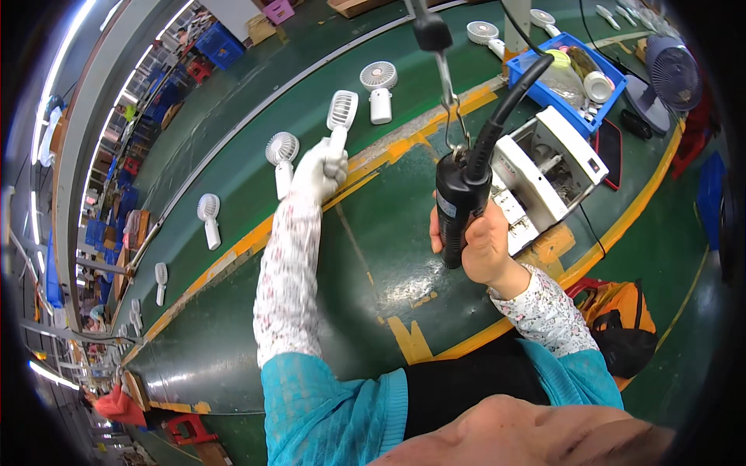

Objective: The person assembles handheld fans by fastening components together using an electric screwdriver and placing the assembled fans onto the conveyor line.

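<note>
My left hand (320, 169), in a white glove, is closed round the handle of a white handheld fan (343, 113) with a slotted grille, over the green belt. Right beside that hand, another white handheld fan (282, 149) stands with its round grille up. A third round-headed fan (379, 87) is just beyond. My bare right hand (489, 242) grips a black electric screwdriver (458, 194), which hangs by a metal hook (456, 128) and has a thick black cable at its top. The screwdriver's lower tip points down over the green worktop (365, 256).
A white screw feeder (548, 171) stands to the right of the screwdriver. Behind it is a blue bin (571, 109) holding a jar and tape. A dark desk fan (672, 78) and a red-edged phone (609, 155) lie farther right. More fans (208, 217) line the belt leftward.
</note>
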`<action>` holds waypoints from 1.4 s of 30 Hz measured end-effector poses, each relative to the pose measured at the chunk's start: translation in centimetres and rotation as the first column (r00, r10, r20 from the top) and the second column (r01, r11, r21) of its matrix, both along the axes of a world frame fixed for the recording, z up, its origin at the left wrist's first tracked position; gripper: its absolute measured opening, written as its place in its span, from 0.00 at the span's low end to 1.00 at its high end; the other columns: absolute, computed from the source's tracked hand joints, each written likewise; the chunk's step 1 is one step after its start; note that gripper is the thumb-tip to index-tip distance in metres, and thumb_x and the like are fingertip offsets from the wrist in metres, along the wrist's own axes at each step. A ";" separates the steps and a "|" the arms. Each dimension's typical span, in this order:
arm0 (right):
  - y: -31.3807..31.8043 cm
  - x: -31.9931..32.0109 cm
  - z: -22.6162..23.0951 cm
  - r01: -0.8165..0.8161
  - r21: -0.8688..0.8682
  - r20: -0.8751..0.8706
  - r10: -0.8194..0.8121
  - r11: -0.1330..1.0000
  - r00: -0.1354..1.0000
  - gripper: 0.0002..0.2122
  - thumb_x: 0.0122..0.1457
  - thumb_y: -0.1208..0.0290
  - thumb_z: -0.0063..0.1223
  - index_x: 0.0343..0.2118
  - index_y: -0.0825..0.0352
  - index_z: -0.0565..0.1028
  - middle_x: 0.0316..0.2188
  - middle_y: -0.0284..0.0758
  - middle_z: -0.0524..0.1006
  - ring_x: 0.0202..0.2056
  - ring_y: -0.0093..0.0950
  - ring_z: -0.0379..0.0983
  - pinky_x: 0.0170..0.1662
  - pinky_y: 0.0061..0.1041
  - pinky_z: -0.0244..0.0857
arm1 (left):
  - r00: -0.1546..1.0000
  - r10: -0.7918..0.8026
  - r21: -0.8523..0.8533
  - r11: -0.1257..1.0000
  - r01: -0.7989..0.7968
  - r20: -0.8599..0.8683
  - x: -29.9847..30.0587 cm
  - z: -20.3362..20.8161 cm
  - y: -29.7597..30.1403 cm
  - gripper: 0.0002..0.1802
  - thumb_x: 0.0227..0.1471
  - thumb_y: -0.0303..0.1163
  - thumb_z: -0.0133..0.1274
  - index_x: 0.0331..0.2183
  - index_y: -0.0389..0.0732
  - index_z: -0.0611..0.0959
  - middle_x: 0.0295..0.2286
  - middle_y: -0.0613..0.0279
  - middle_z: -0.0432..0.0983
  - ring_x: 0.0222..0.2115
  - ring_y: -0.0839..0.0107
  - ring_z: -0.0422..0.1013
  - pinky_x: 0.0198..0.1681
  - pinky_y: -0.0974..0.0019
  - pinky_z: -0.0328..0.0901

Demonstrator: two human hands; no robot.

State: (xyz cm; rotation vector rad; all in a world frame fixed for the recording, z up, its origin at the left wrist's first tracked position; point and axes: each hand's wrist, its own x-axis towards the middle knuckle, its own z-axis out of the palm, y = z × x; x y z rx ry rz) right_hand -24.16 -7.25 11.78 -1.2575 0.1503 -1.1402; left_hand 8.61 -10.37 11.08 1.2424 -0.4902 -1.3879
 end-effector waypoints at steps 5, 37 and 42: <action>-1.2 -1.6 2.0 0.370 -0.097 0.031 -0.369 0.924 0.929 0.37 0.51 0.35 0.39 0.45 0.74 0.63 0.25 0.36 0.70 0.22 0.21 0.66 0.24 0.18 0.60 | 0.927 -0.006 -0.295 0.949 -0.114 -0.376 -10.7 0.9 6.8 0.24 0.47 0.28 0.51 0.48 0.42 0.67 0.34 0.58 0.69 0.31 0.68 0.67 0.31 0.69 0.66; 0.2 1.1 -1.1 0.369 -0.150 0.128 -0.352 0.917 0.927 0.28 0.59 0.45 0.38 0.40 0.74 0.66 0.19 0.31 0.72 0.20 0.16 0.66 0.22 0.17 0.59 | 0.434 -0.017 -0.140 0.935 0.327 0.901 -26.2 -2.9 14.1 0.06 0.44 0.27 0.55 0.30 0.41 0.82 0.29 0.52 0.75 0.31 0.54 0.72 0.35 0.62 0.65; 0.0 0.8 -0.6 0.184 -0.107 0.155 -0.167 0.977 0.974 0.31 0.57 0.43 0.38 0.42 0.74 0.65 0.20 0.31 0.71 0.19 0.17 0.66 0.23 0.16 0.60 | 0.841 -0.057 -0.175 0.968 0.178 0.538 -26.3 -4.0 14.1 0.07 0.45 0.24 0.53 0.31 0.36 0.78 0.27 0.55 0.75 0.28 0.62 0.73 0.33 0.64 0.66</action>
